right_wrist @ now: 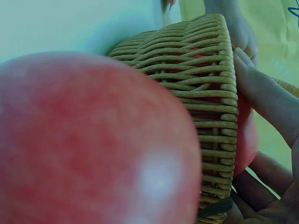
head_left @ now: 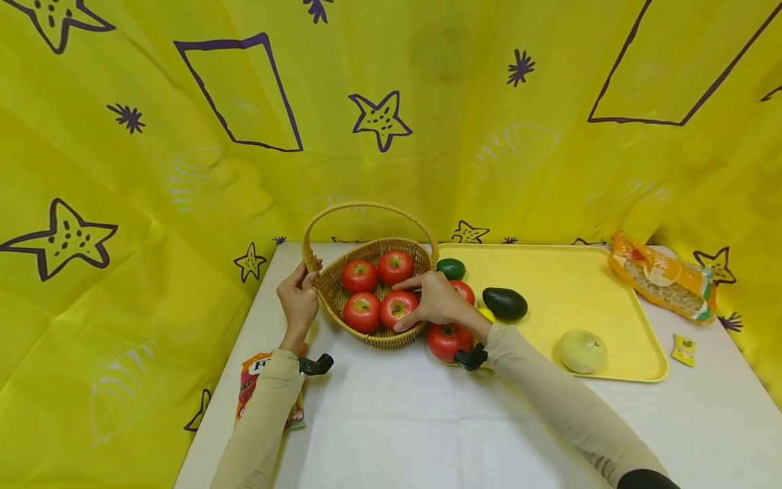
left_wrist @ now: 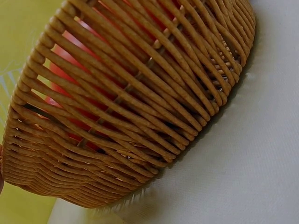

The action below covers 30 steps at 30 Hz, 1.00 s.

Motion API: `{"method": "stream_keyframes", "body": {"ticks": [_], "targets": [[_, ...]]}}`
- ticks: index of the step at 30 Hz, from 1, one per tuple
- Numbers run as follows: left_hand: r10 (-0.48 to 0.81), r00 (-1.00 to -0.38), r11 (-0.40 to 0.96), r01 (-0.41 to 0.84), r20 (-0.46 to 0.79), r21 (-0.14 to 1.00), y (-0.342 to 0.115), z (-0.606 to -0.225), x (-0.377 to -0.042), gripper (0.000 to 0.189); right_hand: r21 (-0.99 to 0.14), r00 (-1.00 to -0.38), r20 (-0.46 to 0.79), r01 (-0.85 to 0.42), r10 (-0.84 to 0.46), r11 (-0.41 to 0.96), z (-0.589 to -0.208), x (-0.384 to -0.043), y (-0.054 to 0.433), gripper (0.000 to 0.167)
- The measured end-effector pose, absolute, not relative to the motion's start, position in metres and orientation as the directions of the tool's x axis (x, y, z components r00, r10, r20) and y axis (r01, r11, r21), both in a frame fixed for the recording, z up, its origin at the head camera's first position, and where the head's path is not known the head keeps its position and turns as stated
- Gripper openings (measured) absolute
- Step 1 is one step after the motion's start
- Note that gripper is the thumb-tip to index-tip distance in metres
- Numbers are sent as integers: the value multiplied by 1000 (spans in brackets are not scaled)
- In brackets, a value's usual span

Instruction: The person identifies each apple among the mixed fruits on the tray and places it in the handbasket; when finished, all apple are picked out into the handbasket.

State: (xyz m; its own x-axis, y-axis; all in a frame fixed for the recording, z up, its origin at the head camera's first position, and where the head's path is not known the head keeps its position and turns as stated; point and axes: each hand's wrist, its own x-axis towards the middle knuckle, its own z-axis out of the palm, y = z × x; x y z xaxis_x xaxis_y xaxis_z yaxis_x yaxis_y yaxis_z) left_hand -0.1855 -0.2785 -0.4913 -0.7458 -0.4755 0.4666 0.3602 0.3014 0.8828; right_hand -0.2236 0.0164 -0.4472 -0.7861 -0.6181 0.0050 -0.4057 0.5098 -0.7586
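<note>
The left hand (head_left: 299, 299) grips the oval, golden-brown wicker basket (head_left: 386, 342) at its left rim, where the arched wicker handle (head_left: 366, 204) joins it. The right hand (head_left: 436, 299) reaches over the basket's right side, with thumb and fingers pinching the front-right round, glossy red apple (head_left: 398, 307). This apple sits inside the basket with three similar red apples: rear left (head_left: 360, 276), rear right (head_left: 396, 267) and front left (head_left: 362, 312). The right wrist view shows the pinched apple projecting past the rim.

The basket stands on the white-covered desk (head_left: 391, 421), just beside the left end of a rectangular yellow tray (head_left: 580, 285). The tray carries a dark, pear-shaped avocado (head_left: 504, 303), a green oval fruit (head_left: 451, 269), a pale yellow-green round fruit (head_left: 582, 351) and two further red round fruits, one near the front edge (head_left: 448, 341) and one partly hidden by the right hand (head_left: 463, 292). An orange printed bag with a clear window (head_left: 662, 278) overlaps the tray's far-right corner. A small yellow packet (head_left: 684, 350) lies right of the tray. A red-and-orange printed packet (head_left: 249, 377) lies partly under the left forearm.
</note>
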Motion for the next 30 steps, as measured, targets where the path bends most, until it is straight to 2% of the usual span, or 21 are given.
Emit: {"method": "stream_keyframes", "body": {"ticks": [9, 17, 21, 26, 30], "targets": [[-479, -750, 304, 344, 455, 888, -277, -492, -185, 35, -699, -742, -15, -472, -670, 538, -445, -225, 16, 76], [-477, -750, 298, 352, 457, 887, -278, -492, -186, 34, -541, -637, -54, -629, -769, 559, -440, -221, 17, 69], [-482, -745, 299, 356, 462, 886, -277, -491, -187, 34, -533, -616, -74, -640, -784, 553, -439, -218, 16, 69], [-487, -742, 305, 349, 460, 886, -275, -491, -186, 33, -541, -605, -97, -635, -790, 552, -437, -216, 18, 76], [-494, -736, 303, 353, 462, 885, -275, -490, -186, 34, -556, -578, -77, -652, -812, 516, -430, -214, 25, 77]]}}
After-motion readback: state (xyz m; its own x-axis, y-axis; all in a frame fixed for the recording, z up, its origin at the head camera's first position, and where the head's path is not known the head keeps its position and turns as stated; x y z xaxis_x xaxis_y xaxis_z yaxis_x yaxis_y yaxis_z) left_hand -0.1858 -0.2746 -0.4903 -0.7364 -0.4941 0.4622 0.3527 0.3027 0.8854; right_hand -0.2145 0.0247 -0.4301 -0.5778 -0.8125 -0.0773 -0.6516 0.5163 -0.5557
